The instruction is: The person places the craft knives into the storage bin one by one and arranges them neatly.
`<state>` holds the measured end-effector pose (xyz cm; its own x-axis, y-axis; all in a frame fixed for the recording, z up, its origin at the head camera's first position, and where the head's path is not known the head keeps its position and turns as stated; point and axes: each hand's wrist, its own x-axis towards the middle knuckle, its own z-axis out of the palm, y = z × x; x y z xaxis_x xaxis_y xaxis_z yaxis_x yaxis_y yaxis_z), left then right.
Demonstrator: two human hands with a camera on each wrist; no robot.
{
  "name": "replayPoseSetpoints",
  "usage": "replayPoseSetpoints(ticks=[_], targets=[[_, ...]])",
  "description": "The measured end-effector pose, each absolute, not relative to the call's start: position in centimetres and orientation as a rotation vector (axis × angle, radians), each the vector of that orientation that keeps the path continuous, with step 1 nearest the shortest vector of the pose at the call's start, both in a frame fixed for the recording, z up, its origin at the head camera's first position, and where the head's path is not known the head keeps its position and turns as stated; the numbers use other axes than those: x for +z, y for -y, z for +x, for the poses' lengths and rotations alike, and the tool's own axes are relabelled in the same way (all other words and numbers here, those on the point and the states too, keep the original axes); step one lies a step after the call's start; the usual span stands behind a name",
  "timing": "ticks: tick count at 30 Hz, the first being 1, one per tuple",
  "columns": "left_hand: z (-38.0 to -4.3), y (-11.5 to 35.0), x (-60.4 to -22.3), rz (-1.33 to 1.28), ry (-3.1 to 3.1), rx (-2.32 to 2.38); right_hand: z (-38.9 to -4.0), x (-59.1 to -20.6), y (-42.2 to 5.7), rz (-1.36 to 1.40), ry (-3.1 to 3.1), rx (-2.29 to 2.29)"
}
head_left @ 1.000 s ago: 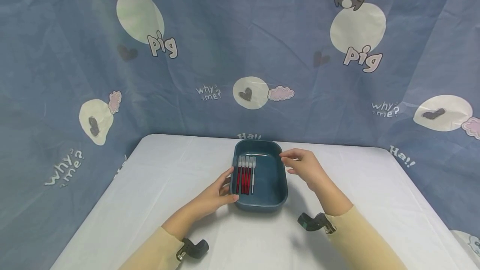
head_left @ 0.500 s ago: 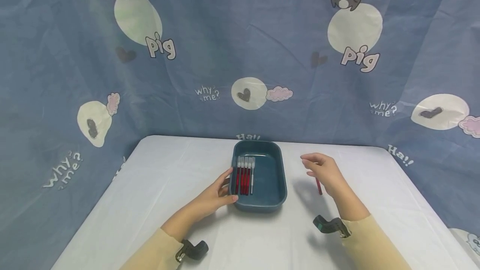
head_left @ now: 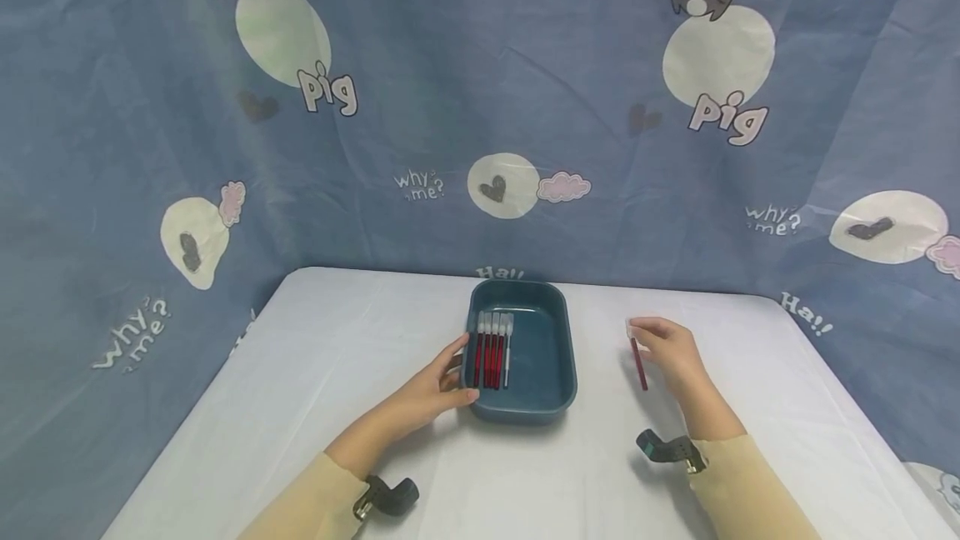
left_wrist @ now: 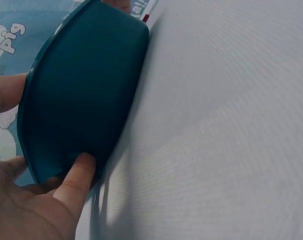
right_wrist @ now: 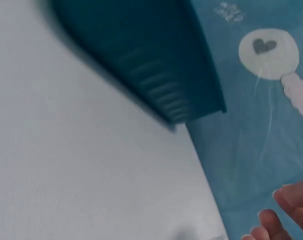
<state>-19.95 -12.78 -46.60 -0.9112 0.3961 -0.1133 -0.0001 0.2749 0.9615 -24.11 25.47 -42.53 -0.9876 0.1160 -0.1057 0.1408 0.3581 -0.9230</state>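
Observation:
A dark blue-green plastic tray (head_left: 540,373) stands on the white table. Inside, along its left side, lie several slim red sticks (head_left: 491,357) with wider clear ends, and one pale stick (head_left: 507,361) beside them. My left hand (head_left: 431,394) holds the tray at its left side; the left wrist view shows fingers at the rim and one fingertip (left_wrist: 84,162) pressed on the outer wall. To the right of the tray, another red stick (head_left: 640,367) lies on the table. My right hand (head_left: 671,357) is over it, fingertips at its clear end, with a gap between thumb and fingers in the right wrist view.
A blue patterned curtain (head_left: 420,107) hangs behind and around the table (head_left: 360,307). The tray sits near the table's back edge. Dark wrist-camera mounts (head_left: 390,497) stick out from both cream sleeves.
My right hand has moved from the tray's right rim rightward to the loose red stick, which has come into view. My left hand and the tray have stayed in place.

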Motion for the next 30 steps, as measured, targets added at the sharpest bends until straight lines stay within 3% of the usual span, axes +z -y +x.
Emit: replayPoseSetpoints(ticks=[30], targets=[[-19.8,12.7,-46.5,0.353,-2.193,1.706,-25.8,-45.8,-26.7,0.469,-2.616,-1.466]])
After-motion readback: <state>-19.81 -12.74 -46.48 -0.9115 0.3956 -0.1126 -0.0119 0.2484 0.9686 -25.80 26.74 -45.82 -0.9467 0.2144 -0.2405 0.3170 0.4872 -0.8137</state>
